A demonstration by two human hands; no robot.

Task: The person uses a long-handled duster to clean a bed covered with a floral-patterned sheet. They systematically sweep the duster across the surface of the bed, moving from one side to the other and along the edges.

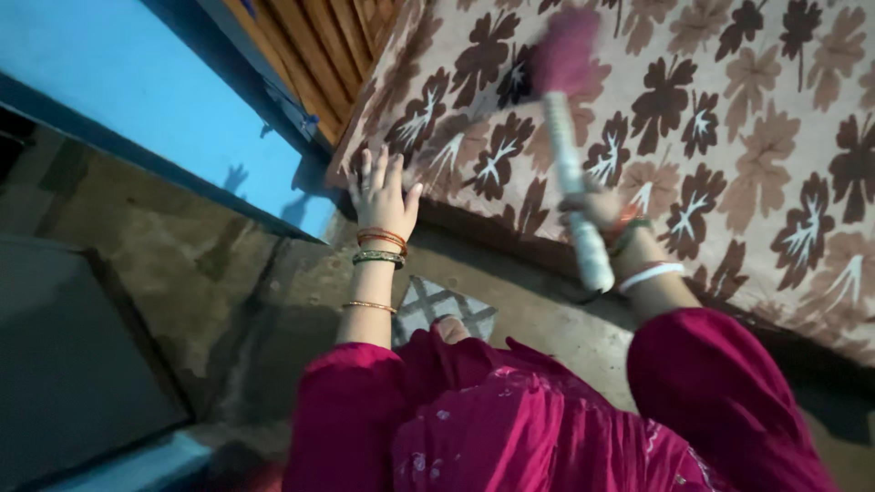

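Note:
My right hand [597,208] grips a white-handled brush [570,155] whose pink bristle head, blurred by motion, lies over a beige bedsheet [729,118] printed with brown leaves. My left hand [383,193] rests flat with fingers spread on the edge of the same sheet near the bed's corner. Bangles circle both wrists. Magenta sleeves and clothing fill the lower part of the view.
A blue wall [137,82] runs along the upper left, meeting a wooden slatted panel [314,46]. Below is a grey stone floor [182,255] with a patterned mat [437,305] by the bed. A dark flat surface [73,364] lies at the lower left.

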